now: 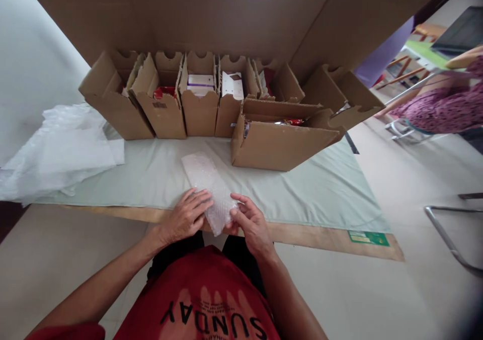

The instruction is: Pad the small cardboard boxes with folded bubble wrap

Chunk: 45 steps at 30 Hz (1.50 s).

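Note:
A flat piece of bubble wrap [211,181], shaped like a narrow pouch, lies at a slant on the cloth near the table's front edge. Its lower corner reaches past that edge. My left hand [188,211] rests on its left side, fingers stretched out and laid over the plastic. On the other side, my right hand [251,222] pinches the lower right edge between thumb and fingers. Whether anything is inside the wrap cannot be made out.
Narrow cardboard boxes [199,113] holding small packets stand in a row at the back. One more carton [281,146] sits crosswise before them at right. A heap of bubble wrap [68,149] lies at left. A seated person [441,103] and a metal frame [449,239] are at right.

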Available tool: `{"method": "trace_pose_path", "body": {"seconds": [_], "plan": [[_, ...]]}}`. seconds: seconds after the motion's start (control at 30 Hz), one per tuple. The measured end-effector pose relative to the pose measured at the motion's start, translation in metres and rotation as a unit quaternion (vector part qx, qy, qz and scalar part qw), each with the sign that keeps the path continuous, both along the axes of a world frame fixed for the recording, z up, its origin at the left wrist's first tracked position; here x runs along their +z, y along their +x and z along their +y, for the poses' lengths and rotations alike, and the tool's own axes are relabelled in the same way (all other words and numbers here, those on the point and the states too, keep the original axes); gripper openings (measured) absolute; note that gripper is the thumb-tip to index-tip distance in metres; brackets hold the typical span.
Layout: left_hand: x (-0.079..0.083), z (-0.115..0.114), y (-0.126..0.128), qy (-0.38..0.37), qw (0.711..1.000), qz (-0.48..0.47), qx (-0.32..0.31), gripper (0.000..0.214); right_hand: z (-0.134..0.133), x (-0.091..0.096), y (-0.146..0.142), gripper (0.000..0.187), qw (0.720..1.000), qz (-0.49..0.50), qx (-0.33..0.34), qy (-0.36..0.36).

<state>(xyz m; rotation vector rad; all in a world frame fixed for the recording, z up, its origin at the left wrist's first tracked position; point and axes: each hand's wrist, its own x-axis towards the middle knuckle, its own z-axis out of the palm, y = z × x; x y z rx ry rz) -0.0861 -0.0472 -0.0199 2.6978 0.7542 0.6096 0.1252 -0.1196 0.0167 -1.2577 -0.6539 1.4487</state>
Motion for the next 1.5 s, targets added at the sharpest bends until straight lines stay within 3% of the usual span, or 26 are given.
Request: {"method": "trace_pose_path", "body": {"seconds": [0.13,0.23,0.33,0.43,0.5,0.57,0.7,0.83,0.97,1.07,1.27,1.37,1.5], "plan": [[-0.002,-0.004,-0.002,0.007,0.999,-0.029,0.025,0.044,0.003,0.004,-0.001,0.05,0.999,0.048,-0.01,-0.015],[-0.004,-0.004,-0.003,-0.019,0.995,-0.087,0.051,0.033,-0.001,0.005,0.004,0.058,0.999,0.032,0.025,-0.003],[-0.007,-0.001,-0.005,-0.092,0.981,-0.161,0.063,0.031,-0.006,0.002,0.021,0.075,0.99,-0.114,0.064,0.045],[-0.006,0.001,-0.01,-0.163,0.965,-0.19,0.074,0.026,-0.001,-0.006,0.038,0.083,0.95,-0.288,0.084,0.083],[-0.001,0.001,-0.011,-0.2,0.959,-0.176,0.097,0.027,0.01,-0.013,0.04,0.082,0.928,-0.339,0.118,0.102],[0.006,0.002,-0.01,-0.232,0.952,-0.151,0.129,0.031,0.025,-0.018,0.034,0.071,0.92,-0.337,0.162,0.117],[0.019,0.005,-0.005,-0.281,0.927,-0.122,0.218,0.037,0.047,-0.026,0.015,0.024,0.936,-0.288,0.186,0.08],[0.019,0.014,0.004,-0.316,0.89,-0.15,0.294,0.029,0.052,-0.03,0.006,0.021,0.939,-0.306,0.147,0.053],[0.01,0.019,0.011,-0.309,0.866,-0.183,0.348,0.021,0.053,-0.028,0.002,0.018,0.902,-0.406,0.134,0.049],[0.004,0.019,0.013,-0.281,0.867,-0.18,0.37,0.021,0.054,-0.024,-0.005,0.019,0.865,-0.483,0.127,0.039],[0.0,0.026,0.015,-0.231,0.877,-0.134,0.4,0.054,0.058,-0.019,-0.026,0.019,0.772,-0.624,0.116,-0.012],[-0.003,0.031,0.017,-0.215,0.886,-0.106,0.398,0.062,0.061,-0.019,-0.029,0.019,0.755,-0.645,0.115,-0.03],[-0.005,0.033,0.019,-0.185,0.9,-0.074,0.389,0.06,0.062,-0.018,-0.024,0.016,0.761,-0.635,0.128,-0.026]]}}
